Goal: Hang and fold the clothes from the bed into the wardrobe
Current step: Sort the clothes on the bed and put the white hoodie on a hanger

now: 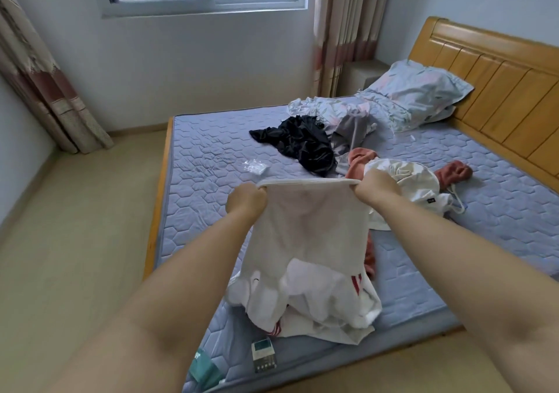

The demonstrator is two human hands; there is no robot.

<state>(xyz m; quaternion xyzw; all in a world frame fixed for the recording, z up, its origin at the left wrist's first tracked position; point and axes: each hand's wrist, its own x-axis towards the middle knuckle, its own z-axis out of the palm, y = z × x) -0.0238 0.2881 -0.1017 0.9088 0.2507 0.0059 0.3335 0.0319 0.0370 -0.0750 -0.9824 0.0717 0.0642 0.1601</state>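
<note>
White garment (305,241) hem-up, long axis vertical

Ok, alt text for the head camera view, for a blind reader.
The left hand and right hand hold a white garment up by its top edge over a blue mattress. A black garment and a pillow lie beyond.

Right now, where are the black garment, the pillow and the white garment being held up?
black garment (302,143): head view, middle of the crumpled heap.
pillow (420,90): head view, centre of its patterned top.
white garment (308,229): head view, flat hanging cloth below the stretched top edge.
</note>
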